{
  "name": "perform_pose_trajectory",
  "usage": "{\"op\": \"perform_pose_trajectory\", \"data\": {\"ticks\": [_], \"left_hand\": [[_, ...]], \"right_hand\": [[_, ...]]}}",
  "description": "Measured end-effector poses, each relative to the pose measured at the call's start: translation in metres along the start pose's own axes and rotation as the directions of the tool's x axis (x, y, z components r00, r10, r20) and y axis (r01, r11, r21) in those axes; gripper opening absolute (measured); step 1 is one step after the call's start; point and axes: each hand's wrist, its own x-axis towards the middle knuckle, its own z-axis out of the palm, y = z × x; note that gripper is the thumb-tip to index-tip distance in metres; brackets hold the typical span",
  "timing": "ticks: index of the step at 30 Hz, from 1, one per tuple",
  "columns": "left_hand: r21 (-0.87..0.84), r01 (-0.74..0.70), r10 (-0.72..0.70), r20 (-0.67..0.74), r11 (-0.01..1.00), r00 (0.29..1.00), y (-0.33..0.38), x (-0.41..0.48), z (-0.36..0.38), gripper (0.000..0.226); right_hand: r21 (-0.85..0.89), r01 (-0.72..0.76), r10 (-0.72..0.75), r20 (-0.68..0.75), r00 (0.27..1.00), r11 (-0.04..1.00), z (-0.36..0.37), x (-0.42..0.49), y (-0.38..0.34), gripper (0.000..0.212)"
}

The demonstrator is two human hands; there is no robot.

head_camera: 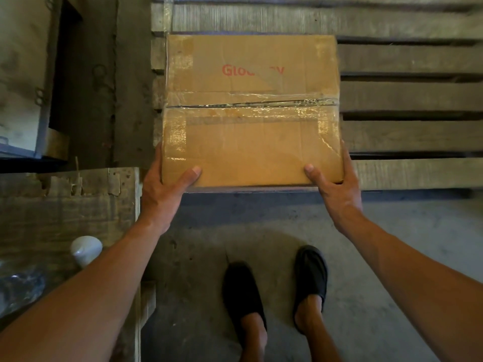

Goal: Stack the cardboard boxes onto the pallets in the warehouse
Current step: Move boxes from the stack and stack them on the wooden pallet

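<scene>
The box [251, 113] lies over the near left corner of the pallet [407, 61], its long seam running side to side under glossy tape. Its near edge sits about level with the pallet's front slat. Whether its weight is already down on the slats I cannot tell.

The left grip [167, 189] clasps the near left corner, thumb flat on the top face and fingers wrapped down the side, out of sight. The right grip [337, 189] mirrors it on the near right corner. Both are closed onto the box.

The cardboard looks stiff enough to keep its shape, though the top is creased and scuffed, so it is probably a worn carton that would dent under hard pressing. Needing both hands suggests some heft, but the pictures do not prove it. The tape is shiny and likely slick, so bare cardboard is the better purchase. The side walls near the corners, where the board is strongest, seem the right place to hold, with the thumbs on top only to steady it. Fingers under the bottom edge could get pinched against the slats as it settles.
</scene>
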Motion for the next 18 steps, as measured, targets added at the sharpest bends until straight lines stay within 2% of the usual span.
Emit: {"op": "perform_pose_trajectory", "data": {"ticks": [11,13,15,17,18], "left_hand": [[0.049,0.026,-0.027,0.017,0.998,0.999,0.007,-0.003,-0.002,0.086],[0.125,0.039,-0.037,-0.016,0.991,0.999,0.014,-0.007,-0.002,0.099],[0.262,0.054,-0.021,-0.130,0.964,0.991,0.030,-0.016,-0.001,0.107],[0.391,0.004,0.084,-0.208,0.920,0.975,0.058,-0.029,0.001,0.097],[0.458,-0.046,0.152,-0.197,0.888,0.969,0.077,-0.036,0.004,0.090]], "right_hand": [[-0.028,-0.021,0.022,0.049,0.999,0.999,-0.005,-0.003,0.002,0.104],[-0.079,-0.015,0.022,0.088,0.996,0.997,-0.009,-0.002,-0.002,0.108],[-0.133,-0.012,0.023,0.082,0.996,0.991,-0.017,-0.003,-0.012,0.107],[-0.164,-0.013,0.013,0.004,1.000,0.986,-0.032,-0.005,-0.029,0.100],[-0.184,-0.003,-0.005,-0.043,0.999,0.983,-0.043,-0.006,-0.040,0.095]]}}
